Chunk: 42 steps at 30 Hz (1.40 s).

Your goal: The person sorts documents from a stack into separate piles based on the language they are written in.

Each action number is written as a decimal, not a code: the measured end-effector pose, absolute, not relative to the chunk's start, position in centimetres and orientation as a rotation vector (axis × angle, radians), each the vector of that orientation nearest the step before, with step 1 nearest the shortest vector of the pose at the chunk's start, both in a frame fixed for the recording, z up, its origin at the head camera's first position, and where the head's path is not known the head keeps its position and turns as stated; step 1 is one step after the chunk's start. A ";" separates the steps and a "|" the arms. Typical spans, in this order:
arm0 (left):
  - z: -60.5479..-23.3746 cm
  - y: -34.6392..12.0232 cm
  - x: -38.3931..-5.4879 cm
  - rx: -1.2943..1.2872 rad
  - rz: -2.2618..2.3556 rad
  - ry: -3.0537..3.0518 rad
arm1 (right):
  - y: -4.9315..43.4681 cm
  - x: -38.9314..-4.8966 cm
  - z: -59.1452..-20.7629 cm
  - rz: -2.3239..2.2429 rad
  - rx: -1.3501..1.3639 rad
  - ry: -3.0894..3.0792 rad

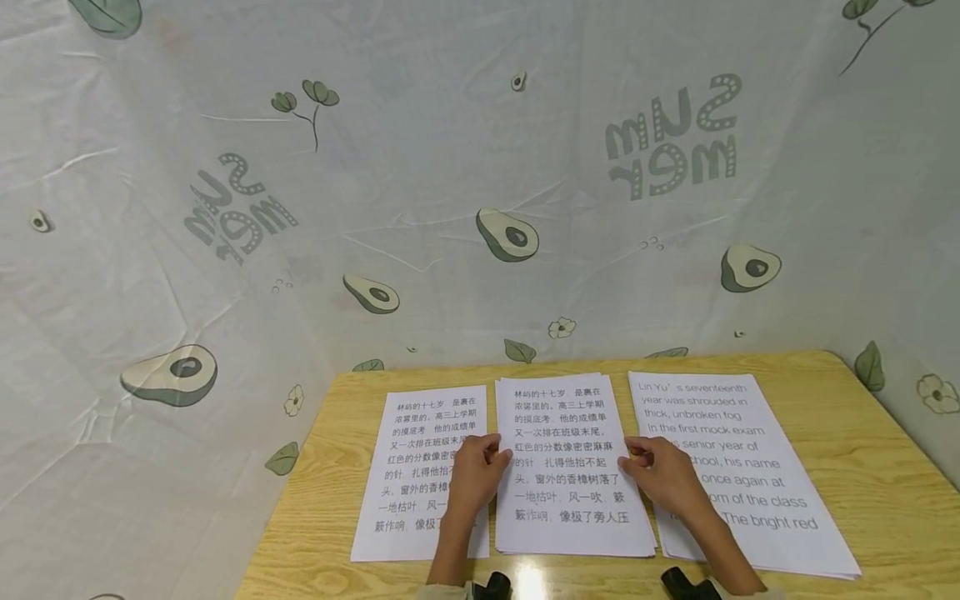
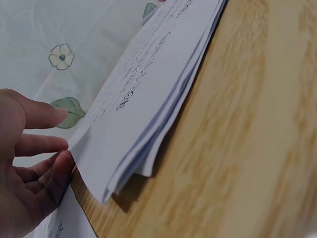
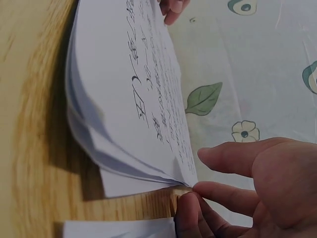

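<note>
A stack of white paper (image 1: 566, 537) printed with Chinese text lies between my two hands in the middle of the table. My left hand (image 1: 474, 477) grips its left edge, with fingertips right at the paper's side in the left wrist view. At the opposite edge, my right hand (image 1: 667, 477) holds the stack with bent fingers. In the right wrist view the sheets (image 3: 106, 84) bow and fan apart along the near edge, with a shadow on the wood under them. The near corner of the sheets (image 2: 143, 106) stands slightly raised in the left wrist view.
On the left lies another white sheet (image 1: 420, 417) with Chinese text, partly under my left forearm. To the right is a stack with English text (image 1: 787, 525), partly covered by my right arm. A pale curtain (image 1: 420, 183) with avocado prints hangs behind the wooden table (image 1: 855, 442).
</note>
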<state>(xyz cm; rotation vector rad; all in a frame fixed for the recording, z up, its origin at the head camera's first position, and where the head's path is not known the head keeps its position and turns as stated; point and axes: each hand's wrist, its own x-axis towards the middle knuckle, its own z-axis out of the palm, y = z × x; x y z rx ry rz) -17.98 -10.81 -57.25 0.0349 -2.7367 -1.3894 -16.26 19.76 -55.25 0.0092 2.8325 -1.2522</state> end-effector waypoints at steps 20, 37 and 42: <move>-56.8 -10.5 -17.8 0.032 -1.397 -2.742 | 19.4 -16.1 -55.2 -1.260 -0.009 2.858; -56.0 -9.5 -17.6 0.001 -1.461 -2.655 | 19.2 -15.8 -54.3 -1.372 -0.068 2.851; -56.3 -9.7 -17.7 -0.013 -1.448 -2.641 | 19.3 -15.7 -54.4 -1.385 -0.064 2.858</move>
